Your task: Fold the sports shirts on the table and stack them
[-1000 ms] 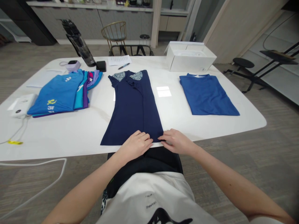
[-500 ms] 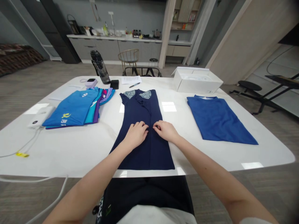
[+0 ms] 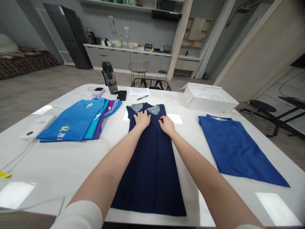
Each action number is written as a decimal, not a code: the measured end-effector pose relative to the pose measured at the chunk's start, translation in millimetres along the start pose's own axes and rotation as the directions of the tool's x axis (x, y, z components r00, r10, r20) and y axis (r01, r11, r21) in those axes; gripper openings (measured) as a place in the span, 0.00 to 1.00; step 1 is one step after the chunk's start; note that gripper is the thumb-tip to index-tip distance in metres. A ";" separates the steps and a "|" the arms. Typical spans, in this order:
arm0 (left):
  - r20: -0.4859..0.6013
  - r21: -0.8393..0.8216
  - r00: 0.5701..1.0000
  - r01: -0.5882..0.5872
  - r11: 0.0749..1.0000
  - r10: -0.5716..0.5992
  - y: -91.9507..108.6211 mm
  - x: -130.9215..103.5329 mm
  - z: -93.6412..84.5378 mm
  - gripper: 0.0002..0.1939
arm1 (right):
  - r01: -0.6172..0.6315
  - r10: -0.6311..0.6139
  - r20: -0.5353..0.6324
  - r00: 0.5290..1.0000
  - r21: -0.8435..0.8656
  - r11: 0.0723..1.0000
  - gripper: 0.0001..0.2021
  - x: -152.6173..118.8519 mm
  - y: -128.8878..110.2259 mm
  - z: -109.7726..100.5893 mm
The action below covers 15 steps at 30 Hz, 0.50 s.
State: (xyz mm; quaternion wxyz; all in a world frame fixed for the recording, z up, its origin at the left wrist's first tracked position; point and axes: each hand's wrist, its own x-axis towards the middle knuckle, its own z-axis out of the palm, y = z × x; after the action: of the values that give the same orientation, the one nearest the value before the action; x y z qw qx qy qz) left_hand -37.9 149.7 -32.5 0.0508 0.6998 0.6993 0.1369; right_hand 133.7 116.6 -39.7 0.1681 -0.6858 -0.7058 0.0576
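A navy short-sleeved T-shirt with grey patterned patches near its collar lies lengthwise in front of me, its sides folded inward. My left hand rests on its upper part just below the collar, fingers spread over the cloth. Close by on the right, my right hand touches the shirt near its upper right edge, fingers curved and a little apart. The fabric directly under both palms is hidden.
Left are stacked blue and purple shirts and a white power bank with a cable. Behind stand a water bottle, a black phone, paper and a pen. Right are a folded blue shirt and a white box.
Both hands have moved up the navy T-shirt from its middle to just below the collar. The left fingers have spread from a curled grip. The view has tilted upward.
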 end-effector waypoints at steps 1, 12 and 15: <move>-0.002 0.013 1.000 -0.009 1.000 0.009 -6.5 7.0 -0.2 0.27 | 0.015 -0.016 -0.005 1.000 -0.021 1.000 0.13 -0.1 1.0 1.9; -0.169 0.010 0.932 0.327 0.945 -0.321 -96.7 30.0 -6.9 0.33 | 0.137 -0.134 -0.027 0.991 0.138 0.981 0.11 40.7 -57.0 19.3; -0.138 0.000 0.941 0.313 0.950 -0.310 -101.1 26.0 -6.3 0.35 | 0.153 -0.170 0.029 0.985 0.303 0.940 0.11 64.2 -91.3 34.6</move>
State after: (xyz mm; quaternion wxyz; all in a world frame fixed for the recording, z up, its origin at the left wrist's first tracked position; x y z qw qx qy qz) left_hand -137.4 176.5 -49.9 0.0162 0.5698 0.8045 0.1672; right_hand 35.9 180.3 -33.5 0.2550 -0.5901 -0.7471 0.1689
